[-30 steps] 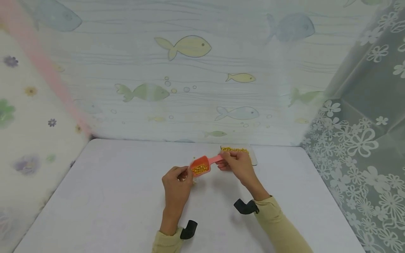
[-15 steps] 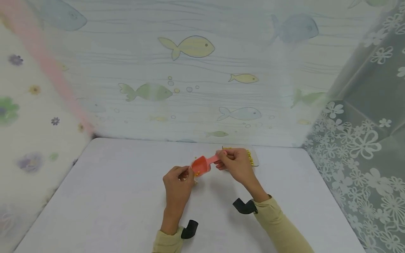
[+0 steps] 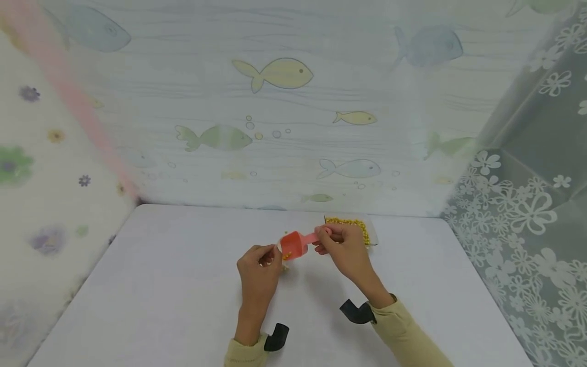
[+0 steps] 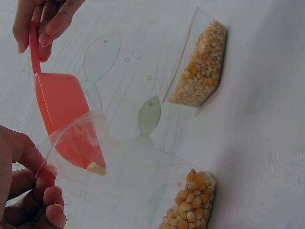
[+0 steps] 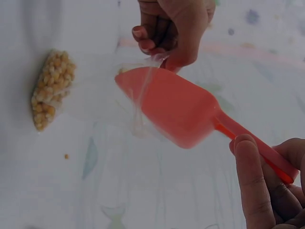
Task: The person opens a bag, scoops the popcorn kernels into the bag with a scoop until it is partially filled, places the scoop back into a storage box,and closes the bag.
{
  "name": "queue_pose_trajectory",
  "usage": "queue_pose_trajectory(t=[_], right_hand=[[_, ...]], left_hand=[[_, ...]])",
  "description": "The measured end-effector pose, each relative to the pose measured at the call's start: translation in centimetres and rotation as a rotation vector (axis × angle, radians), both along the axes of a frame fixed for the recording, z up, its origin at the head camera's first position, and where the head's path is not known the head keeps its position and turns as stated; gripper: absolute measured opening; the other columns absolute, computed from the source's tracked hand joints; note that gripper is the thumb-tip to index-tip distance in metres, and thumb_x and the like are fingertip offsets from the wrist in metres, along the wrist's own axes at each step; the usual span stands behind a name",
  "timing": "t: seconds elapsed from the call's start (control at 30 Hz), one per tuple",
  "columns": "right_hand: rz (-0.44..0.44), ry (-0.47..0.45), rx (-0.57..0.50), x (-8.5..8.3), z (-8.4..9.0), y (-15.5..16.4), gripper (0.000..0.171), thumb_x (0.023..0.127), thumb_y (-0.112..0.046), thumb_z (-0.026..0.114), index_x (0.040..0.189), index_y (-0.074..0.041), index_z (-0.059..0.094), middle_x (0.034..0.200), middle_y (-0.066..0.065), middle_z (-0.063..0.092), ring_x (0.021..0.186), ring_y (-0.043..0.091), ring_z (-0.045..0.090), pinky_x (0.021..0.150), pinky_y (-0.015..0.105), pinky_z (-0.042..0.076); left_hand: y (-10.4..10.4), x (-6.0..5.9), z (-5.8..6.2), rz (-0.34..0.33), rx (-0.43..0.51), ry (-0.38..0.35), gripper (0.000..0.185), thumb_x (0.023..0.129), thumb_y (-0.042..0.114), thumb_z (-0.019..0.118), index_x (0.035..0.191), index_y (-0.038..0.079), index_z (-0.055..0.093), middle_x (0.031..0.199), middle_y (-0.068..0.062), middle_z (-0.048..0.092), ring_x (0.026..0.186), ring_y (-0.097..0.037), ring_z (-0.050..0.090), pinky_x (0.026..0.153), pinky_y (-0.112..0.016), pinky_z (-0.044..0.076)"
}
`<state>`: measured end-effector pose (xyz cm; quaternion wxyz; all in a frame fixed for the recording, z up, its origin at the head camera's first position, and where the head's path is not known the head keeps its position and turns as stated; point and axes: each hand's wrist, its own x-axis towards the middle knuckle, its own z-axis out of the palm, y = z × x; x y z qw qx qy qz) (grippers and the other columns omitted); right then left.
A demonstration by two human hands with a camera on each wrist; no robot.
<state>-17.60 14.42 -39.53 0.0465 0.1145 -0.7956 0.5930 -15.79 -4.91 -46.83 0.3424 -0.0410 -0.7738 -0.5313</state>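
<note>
My left hand [image 3: 259,270] pinches the mouth of a clear plastic bag [image 4: 126,157]. Corn kernels [image 4: 190,205] are heaped at the bag's bottom. My right hand [image 3: 349,257] grips the handle of a coral-red scoop [image 3: 293,245], which tilts down toward the left hand. In both wrist views the scoop's front end lies inside the bag's mouth. A few kernels sit near the scoop's lip; most of its bowl is bare. The bag is mostly hidden behind the left hand in the head view.
Behind the right hand, a clear container [image 3: 373,236] of corn kernels stands near the white table's back edge. One loose kernel [image 5: 66,156] lies on the table. A fish-printed curtain [image 3: 275,153] hangs right behind the table, with patterned sheets at both sides.
The scoop held a heap of kernels a second ago; now only a few remain at its lip. Its bowl has tipped toward the bag. Both hands stay nearly in place.
</note>
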Motion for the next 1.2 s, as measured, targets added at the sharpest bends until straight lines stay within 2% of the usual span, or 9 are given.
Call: queue_pose_trajectory(t=[0.3, 0.4, 0.6, 0.93, 1.2], right_hand=[[-0.054, 0.078, -0.096, 0.7, -0.5, 0.8, 0.022, 0.098, -0.014, 0.068, 0.100, 0.008, 0.074, 0.084, 0.021, 0.075, 0.066, 0.020, 0.073, 0.066, 0.030, 0.062], [-0.091, 0.087, -0.135, 1.0, -1.0, 1.2, 0.021, 0.099, -0.010, 0.066, 0.103, 0.010, 0.073, 0.084, 0.023, 0.074, 0.065, 0.015, 0.073, 0.065, 0.030, 0.062], [-0.174, 0.111, -0.203, 1.5, -2.0, 2.3, 0.021, 0.099, -0.007, 0.065, 0.104, 0.012, 0.072, 0.082, 0.025, 0.074, 0.065, 0.018, 0.075, 0.065, 0.034, 0.062], [-0.347, 0.126, -0.265, 1.7, -3.7, 4.3, 0.026, 0.101, -0.010, 0.064, 0.107, 0.014, 0.071, 0.081, 0.007, 0.077, 0.067, 0.016, 0.075, 0.064, 0.032, 0.061], [-0.447, 0.155, -0.288, 1.6, -5.9, 6.6, 0.024, 0.101, -0.004, 0.060, 0.107, 0.018, 0.069, 0.081, -0.001, 0.076, 0.067, 0.011, 0.074, 0.063, 0.028, 0.060]], left_hand=[[-0.2, 0.0, -0.1, 0.018, 0.016, 0.021, 0.011, 0.080, -0.011, 0.070, 0.082, -0.004, 0.078, 0.068, -0.007, 0.066, 0.060, -0.014, 0.056, 0.053, -0.023, 0.047], [-0.3, 0.0, -0.3, 0.023, 0.015, 0.016, 0.011, 0.080, -0.011, 0.071, 0.082, -0.003, 0.078, 0.068, -0.006, 0.066, 0.060, -0.014, 0.057, 0.054, -0.022, 0.047], [-0.1, 0.0, -0.6, 0.027, 0.016, 0.006, 0.011, 0.081, -0.010, 0.072, 0.083, -0.001, 0.079, 0.069, -0.004, 0.066, 0.060, -0.012, 0.056, 0.054, -0.022, 0.048], [-0.2, -0.2, -0.4, 0.043, 0.011, 0.039, 0.012, 0.079, -0.012, 0.073, 0.082, -0.002, 0.078, 0.068, -0.005, 0.067, 0.059, -0.012, 0.057, 0.053, -0.020, 0.047], [-0.1, -0.2, -0.9, 0.021, 0.033, 0.033, 0.012, 0.079, -0.013, 0.072, 0.080, -0.002, 0.078, 0.067, -0.002, 0.065, 0.059, -0.010, 0.056, 0.053, -0.019, 0.047]])
